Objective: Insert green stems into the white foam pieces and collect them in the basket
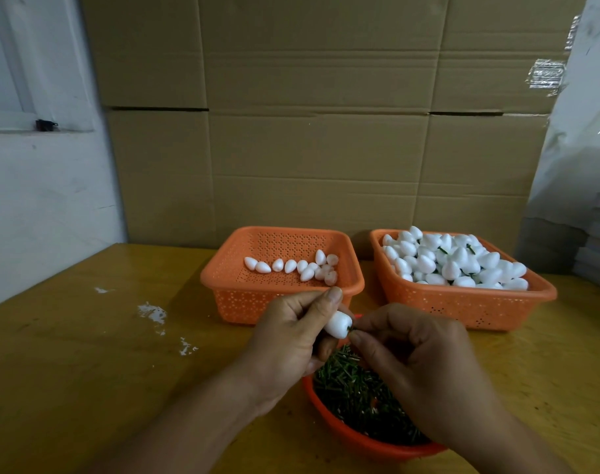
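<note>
Both hands met above a red bowl [343, 436] of green stems: left hand [291, 336] gripped a smooth white egg-shaped foam piece [337, 325]; right hand [418, 364] pinched a stem [350, 329] at its end.

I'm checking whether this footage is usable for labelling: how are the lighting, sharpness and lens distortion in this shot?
Head view: dim, soft indoor light with a yellowish cast on the table; the white foam pieces in the right basket look bright but keep their outlines; glare shows on the tape strip; wide-angle bending curves the table edge and cardboard wall; the left hand and right hand look slightly soft.
</note>
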`<state>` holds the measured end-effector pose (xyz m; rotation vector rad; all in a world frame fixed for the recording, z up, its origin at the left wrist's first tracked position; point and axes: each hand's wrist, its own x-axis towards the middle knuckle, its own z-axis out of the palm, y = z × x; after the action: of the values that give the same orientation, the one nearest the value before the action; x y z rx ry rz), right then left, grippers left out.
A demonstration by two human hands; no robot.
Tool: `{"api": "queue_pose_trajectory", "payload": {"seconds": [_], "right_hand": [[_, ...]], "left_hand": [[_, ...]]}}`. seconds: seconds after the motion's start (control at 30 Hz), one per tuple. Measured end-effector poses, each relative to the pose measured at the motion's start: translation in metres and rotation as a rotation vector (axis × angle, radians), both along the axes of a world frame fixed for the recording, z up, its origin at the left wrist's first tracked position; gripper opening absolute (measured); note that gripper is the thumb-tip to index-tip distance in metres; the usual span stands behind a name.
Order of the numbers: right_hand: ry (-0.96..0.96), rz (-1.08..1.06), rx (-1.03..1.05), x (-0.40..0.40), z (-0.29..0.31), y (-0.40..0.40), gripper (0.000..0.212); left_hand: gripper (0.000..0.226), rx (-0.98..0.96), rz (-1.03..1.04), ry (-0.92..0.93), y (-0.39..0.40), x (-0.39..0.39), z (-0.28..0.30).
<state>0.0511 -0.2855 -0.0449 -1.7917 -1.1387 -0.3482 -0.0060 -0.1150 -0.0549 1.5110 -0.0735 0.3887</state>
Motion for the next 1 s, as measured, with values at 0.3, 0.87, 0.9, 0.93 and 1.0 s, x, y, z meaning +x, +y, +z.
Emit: {"api": "queue_pose_trajectory", "payload": {"seconds": [0.3,0.87,0.9,0.93,1.0], "right_hand": [[-0.027,-0.109,0.027,0.0004,-0.0006,0.0005,0.015],[0.239,-0.053,0.096,-0.0013,-0.0033,0.0034,0.012],[0.261,-0.042,0.106,-0.0023,-0.0032,0.0039,0.012],[0.281,-0.033,0.112,-0.0032,-0.0033,0.0043,0.013],[0.31,-0.02,0.112,-0.0047,-0.0034,0.0052,0.012]], "left_hand": [[0.041,0.024,-0.03,-0.007,0.0028,-0.0011,-0.0006],[0.018,0.152,-0.06,-0.151,0.0017,0.0008,-0.0052],[0.019,0.17,-0.052,-0.166,0.0012,0.0008,-0.0055],[0.021,0.184,-0.044,-0.177,0.001,0.0008,-0.0058],[0.026,0.21,-0.024,-0.187,0.0004,0.0003,-0.0062]]}}
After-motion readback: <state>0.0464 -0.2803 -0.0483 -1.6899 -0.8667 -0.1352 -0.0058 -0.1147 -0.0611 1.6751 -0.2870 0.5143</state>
